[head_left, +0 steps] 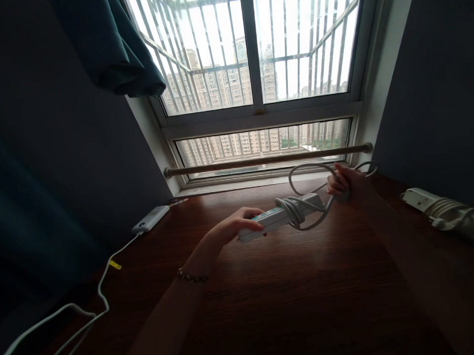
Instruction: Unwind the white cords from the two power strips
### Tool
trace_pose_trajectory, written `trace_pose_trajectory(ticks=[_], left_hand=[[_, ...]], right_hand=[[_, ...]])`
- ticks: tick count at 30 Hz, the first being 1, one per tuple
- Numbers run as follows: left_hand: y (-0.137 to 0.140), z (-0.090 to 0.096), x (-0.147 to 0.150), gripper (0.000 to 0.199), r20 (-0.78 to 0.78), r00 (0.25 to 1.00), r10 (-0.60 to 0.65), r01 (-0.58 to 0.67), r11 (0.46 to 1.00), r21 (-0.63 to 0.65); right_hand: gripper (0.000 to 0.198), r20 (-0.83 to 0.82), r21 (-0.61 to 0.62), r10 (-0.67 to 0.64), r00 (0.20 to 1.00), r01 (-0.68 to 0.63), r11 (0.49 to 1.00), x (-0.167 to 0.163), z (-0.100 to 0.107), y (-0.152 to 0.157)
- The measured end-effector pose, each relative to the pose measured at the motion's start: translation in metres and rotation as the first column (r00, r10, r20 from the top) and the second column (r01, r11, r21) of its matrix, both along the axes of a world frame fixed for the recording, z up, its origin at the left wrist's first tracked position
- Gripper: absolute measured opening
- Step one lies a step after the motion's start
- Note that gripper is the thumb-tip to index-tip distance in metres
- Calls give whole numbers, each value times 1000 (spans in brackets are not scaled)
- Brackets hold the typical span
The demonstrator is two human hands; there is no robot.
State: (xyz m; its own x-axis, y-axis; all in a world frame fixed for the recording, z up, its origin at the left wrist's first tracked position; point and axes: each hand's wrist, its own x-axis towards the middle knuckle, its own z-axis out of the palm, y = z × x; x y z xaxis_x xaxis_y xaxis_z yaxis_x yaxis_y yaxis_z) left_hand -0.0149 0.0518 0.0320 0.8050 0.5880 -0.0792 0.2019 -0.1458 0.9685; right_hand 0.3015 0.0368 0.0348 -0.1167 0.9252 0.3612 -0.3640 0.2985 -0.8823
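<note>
The left hand [239, 225] is closed around one end of a long white plastic power strip [280, 217], fingers curled over its top and thumb beneath, so that the bar is held level and clear of the dark brown wooden sill-top [289, 295] rather than resting on it; that leaves room for the pale grey cord [301, 208] to pass all the way round the strip's body. Several turns of that cord already sit bunched about the strip's middle, just beyond the left hand's fingers; the right hand [345, 183] is clenched on the free stretch of cord, raised a little above and beyond the strip's far end, and a slack loop arcs up from the strip toward the brass-coloured round rail [267, 160] that runs across the foot of the window. As I judge it, the right hand is kept high and apart from the strip so the loop stays open and does not snag; whether it also holds the plug I cannot tell. Well to the right of the strip lies a second white power strip [446, 210], its own cord coiled about it, against the dark wall. Well to the strip's left, near the corner, lies a flat white power bank [150, 219]; a thin white cable [104, 288] trails from it toward the near edge.
</note>
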Motion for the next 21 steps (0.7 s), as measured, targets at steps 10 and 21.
trace_pose_trajectory(ticks=[10,21], left_hand=[[-9,9,-4,43,-437,872,-220,319,933,168],[17,-12,2,49,-121,845,522,-458,821,341]], right_hand=[[27,59,211,-356,933,337,918,-20,-11,11],[28,615,402,-606,504,461,791,-24,16,-27]])
